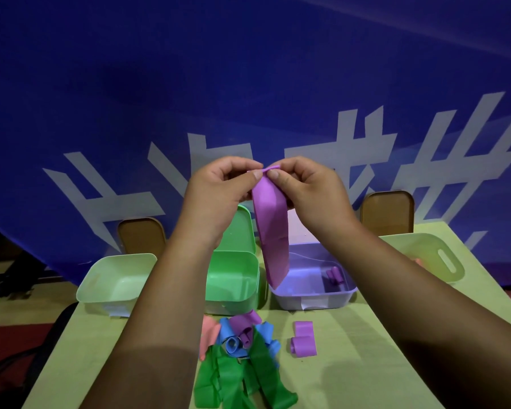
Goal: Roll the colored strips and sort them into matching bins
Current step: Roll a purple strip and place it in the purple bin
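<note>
A long purple strip (270, 231) hangs down in the air above the bins. My left hand (219, 190) and my right hand (310, 190) both pinch its top end, which is curled over between thumbs and fingertips. Below it stands the purple bin (313, 299) with a rolled purple strip (335, 274) inside. The green bin (233, 290) is to its left, with its lid raised. A pile of green, blue, pink and purple strips (242, 358) lies on the table near me. A loose purple strip (304, 339), partly curled, lies to the right of the pile.
A pale green bin (115, 280) stands at the left and a yellowish bin (434, 255) at the right with something pink inside. Two brown lids (387, 212) lean against the blue banner behind. The table's left edge runs diagonally past the pale bin.
</note>
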